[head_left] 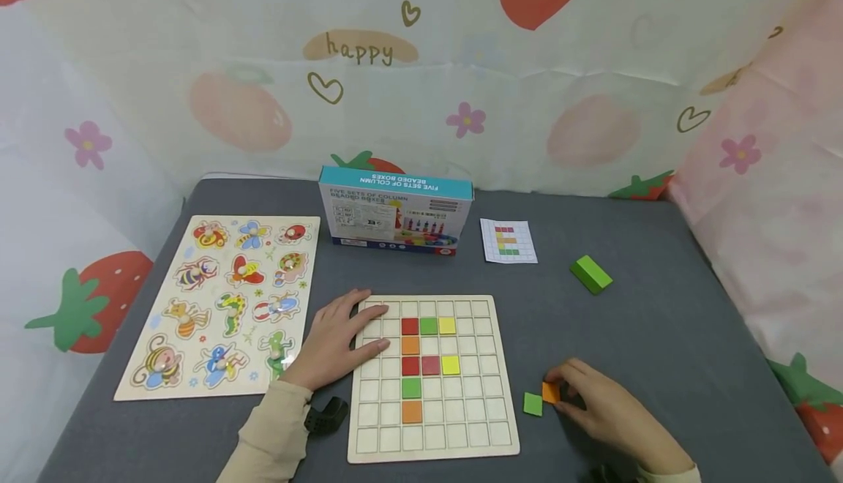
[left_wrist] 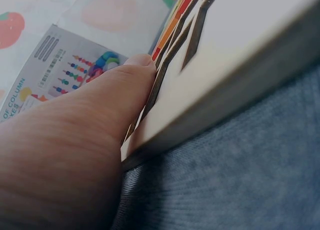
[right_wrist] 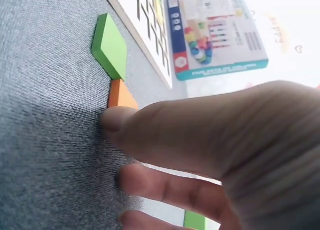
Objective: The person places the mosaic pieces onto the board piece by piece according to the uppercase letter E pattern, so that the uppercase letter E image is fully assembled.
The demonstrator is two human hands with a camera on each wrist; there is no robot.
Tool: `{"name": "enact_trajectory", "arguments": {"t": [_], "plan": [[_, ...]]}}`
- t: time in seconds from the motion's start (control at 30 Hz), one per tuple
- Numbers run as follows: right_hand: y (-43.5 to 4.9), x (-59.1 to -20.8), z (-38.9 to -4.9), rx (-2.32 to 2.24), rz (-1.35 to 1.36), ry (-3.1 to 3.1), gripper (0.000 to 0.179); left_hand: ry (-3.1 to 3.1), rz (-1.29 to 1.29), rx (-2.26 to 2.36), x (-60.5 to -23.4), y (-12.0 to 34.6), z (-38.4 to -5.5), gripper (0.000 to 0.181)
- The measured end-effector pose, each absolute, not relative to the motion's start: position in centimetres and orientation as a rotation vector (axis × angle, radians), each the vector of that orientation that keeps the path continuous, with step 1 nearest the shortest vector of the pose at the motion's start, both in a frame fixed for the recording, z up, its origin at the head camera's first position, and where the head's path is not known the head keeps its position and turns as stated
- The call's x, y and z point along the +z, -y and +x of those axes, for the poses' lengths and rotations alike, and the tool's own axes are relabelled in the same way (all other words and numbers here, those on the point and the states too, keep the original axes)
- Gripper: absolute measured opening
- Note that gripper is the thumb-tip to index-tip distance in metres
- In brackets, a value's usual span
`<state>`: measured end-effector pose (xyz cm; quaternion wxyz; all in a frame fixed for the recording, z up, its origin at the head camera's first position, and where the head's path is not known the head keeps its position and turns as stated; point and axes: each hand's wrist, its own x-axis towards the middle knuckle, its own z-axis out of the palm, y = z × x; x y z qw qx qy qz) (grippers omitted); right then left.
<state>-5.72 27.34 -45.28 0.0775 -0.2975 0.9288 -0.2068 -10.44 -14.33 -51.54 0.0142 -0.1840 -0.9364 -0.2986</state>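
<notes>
My left hand (head_left: 334, 338) rests over the left edge of a white grid board (head_left: 465, 424), fingers spread. In the left wrist view its thumb (left_wrist: 112, 92) lies along the board's edge. Red, green, yellow, orange and pink square tiles fill some of the grid's cells, among them a green tile (head_left: 411, 388). Right of the board, my right hand (head_left: 602, 406) pinches an orange tile (head_left: 549, 393) low at the cloth between thumb and fingers. A loose green tile (head_left: 533, 404) lies beside it, their corners close together in the right wrist view.
An insect picture puzzle (head_left: 220, 249) lies at the left. Behind the board stands a blue-topped toy box (head_left: 395, 212), with a printed pattern card (head_left: 520, 252) to its right. A green block (head_left: 591, 274) sits farther right on the grey cloth (head_left: 665, 307).
</notes>
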Motion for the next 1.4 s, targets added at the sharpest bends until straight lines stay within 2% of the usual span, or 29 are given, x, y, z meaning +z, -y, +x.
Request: {"name": "enact_trajectory", "arguments": {"t": [0.27,1.17,1.4], "plan": [[-26.6,-45.2,-6.0,-0.548,-0.826,-2.880,0.030,2.917,-0.570,-0.929,-51.5,14.3,-10.5,0.059],[-18.3,-45.1,-6.8,-0.599,-1.320,-2.670,0.017,2.909,-0.577,-0.936,-51.6,14.4,-10.5,0.058],[-16.7,-45.3,-6.3,-0.620,-1.352,-2.601,0.016,2.902,-0.583,-0.941,-51.5,14.4,-10.5,0.057]]}}
